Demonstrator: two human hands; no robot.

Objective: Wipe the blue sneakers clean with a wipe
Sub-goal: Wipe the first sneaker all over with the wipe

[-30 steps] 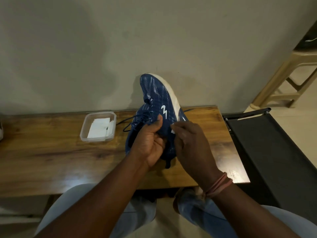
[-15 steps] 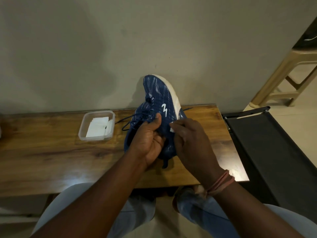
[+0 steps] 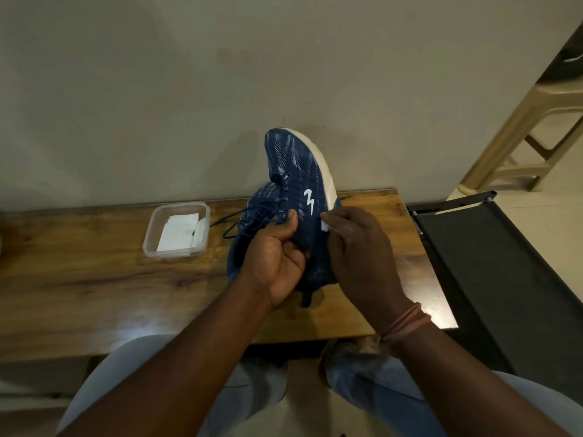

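My arms are bare from the elbows down, no sleeves showing anywhere. My left hand (image 3: pixel 277 263) wears nothing: no ring, no watch, no band at the wrist. My right hand (image 3: pixel 362 257) is plain too, but its wrist carries a few loops of thin pinkish-red thread (image 3: pixel 405 321) (wound round several times, lying close together and a little uneven). Below, my legs are in pale blue jeans (image 3: pixel 378 383), the denim faded, lighter over the knees, with some creases showing in the cloth.
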